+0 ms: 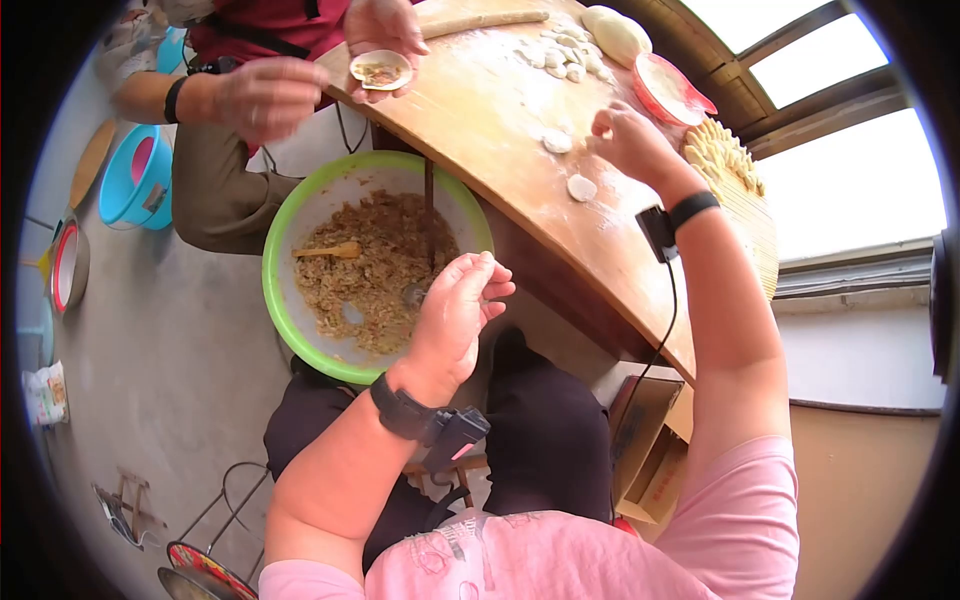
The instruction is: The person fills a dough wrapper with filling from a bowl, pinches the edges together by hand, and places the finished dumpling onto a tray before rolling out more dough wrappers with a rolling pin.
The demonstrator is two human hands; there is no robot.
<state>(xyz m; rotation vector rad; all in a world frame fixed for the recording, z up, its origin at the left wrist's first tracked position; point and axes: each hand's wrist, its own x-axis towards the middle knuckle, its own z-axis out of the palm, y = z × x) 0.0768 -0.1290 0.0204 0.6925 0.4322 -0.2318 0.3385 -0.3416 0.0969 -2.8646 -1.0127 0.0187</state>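
Note:
My left hand (458, 312) hangs palm inward above the near rim of a green-edged bowl (275, 290). Its fingers are loosely bent and slightly apart, with nothing seen in them. Chopped filling (365, 235) lies in the bowl, with a wooden spoon (327, 250) resting on it. Over the floured wooden table (520, 120) reaches my right hand (638, 145), fingers bent, a little apart and seemingly empty. Near its fingertips lie two round dough wrappers, one farther off (557, 141) and one closer (581, 188). Another person's hand holds a wrapper with filling (380, 70).
Dough pieces (565, 52), a dough lump (617, 37) and a red bowl (668, 92) sit at the table's back. Shaped dumplings (722, 155) stand on a slatted tray (755, 225). A cardboard box (650, 450) is under the table's edge. A cable hangs from my right wrist.

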